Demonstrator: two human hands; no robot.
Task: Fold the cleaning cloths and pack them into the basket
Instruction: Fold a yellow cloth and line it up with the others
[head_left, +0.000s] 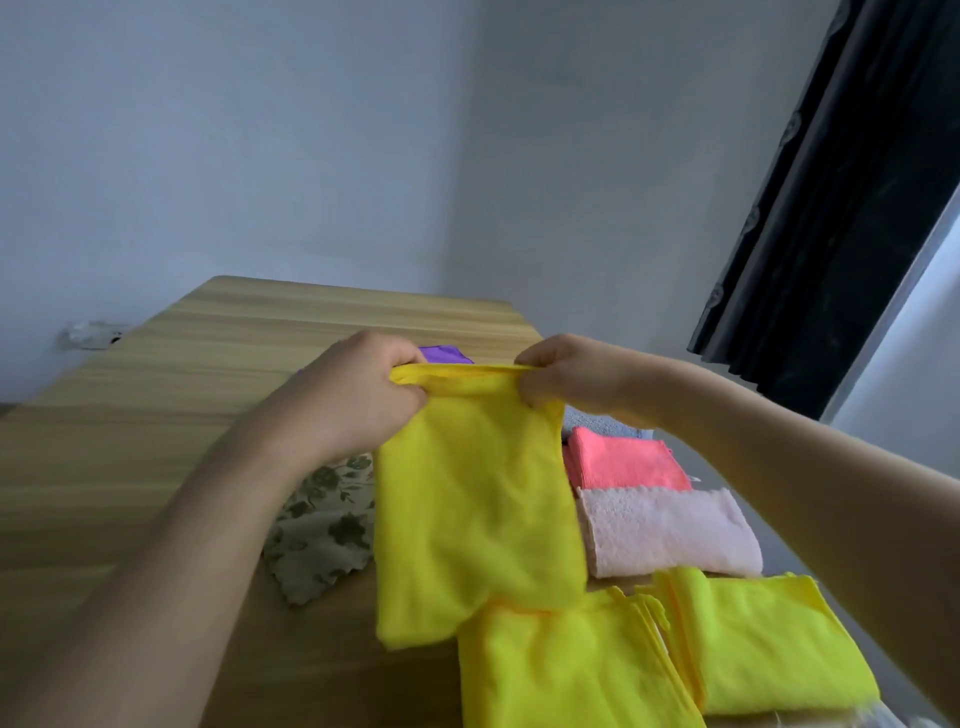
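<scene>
- Holding a yellow cloth (475, 514) up over a wooden bench (156, 415), a person grips its top edge with both bare hands.
- Left hand (358, 395) has its fingers curled and clamped on the cloth's upper left corner.
- Right hand (566, 379) has its fingers pinched on the upper right corner.
- The cloth hangs down between the hands, folded double, its lower edge near 2 folded yellow cloths: 1 at the bottom centre (566, 670), 1 to its right (769, 644).
- Behind those lie a folded pale pink cloth (670, 530) and a coral pink cloth (623, 460).
- An olive floral cloth (322, 525) lies flat under the left wrist.
- A purple cloth (444, 354) peeks out behind the hands.
- No basket is visible.
</scene>
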